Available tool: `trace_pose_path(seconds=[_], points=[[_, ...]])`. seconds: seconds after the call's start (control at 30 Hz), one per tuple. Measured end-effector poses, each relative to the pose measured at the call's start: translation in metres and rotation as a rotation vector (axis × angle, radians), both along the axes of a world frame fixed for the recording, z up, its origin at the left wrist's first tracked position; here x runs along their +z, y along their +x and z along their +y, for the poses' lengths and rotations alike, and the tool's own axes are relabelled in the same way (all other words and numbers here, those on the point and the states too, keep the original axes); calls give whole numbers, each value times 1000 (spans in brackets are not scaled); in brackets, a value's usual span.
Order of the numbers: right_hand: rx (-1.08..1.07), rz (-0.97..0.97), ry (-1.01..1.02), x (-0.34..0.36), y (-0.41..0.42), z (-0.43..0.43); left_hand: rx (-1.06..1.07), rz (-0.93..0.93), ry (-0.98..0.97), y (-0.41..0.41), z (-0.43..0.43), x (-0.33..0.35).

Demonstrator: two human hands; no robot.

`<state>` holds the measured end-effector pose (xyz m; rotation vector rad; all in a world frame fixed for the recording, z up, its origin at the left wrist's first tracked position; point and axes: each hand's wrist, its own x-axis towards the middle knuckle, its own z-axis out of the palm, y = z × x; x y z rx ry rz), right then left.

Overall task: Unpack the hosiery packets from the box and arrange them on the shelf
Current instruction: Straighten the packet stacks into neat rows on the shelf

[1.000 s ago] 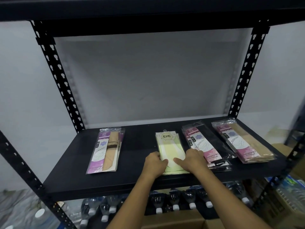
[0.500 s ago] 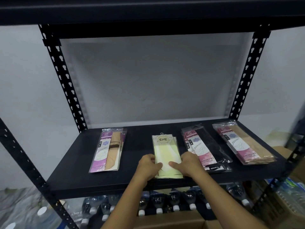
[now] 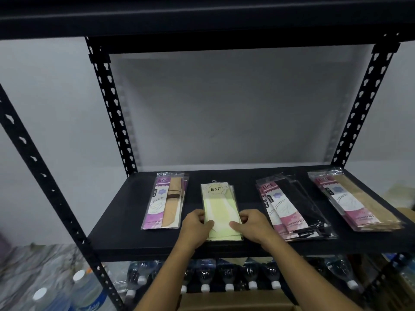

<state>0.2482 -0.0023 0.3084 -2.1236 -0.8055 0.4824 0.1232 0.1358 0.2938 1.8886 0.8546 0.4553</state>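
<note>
From the head camera, both hands hold the pale green packets (image 3: 221,212) lying in the middle of the black shelf (image 3: 125,234). The left hand (image 3: 196,227) pinches the left edge, and the right hand (image 3: 253,225) pinches the right edge. A purple packet (image 3: 165,200) lies just left. Pink and black packets (image 3: 289,209) lie to the right, with bare shelf between. Bottles (image 3: 229,274) stand below.
</note>
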Motion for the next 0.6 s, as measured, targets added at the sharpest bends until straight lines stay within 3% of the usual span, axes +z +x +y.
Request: trace_pose_path(seconds=[0.17, 0.6], points=[[-10, -8, 90, -7, 7, 9, -26, 3, 45, 8, 8, 2], [-25, -61, 91, -16, 23, 33, -45, 27, 40, 28, 23, 5]])
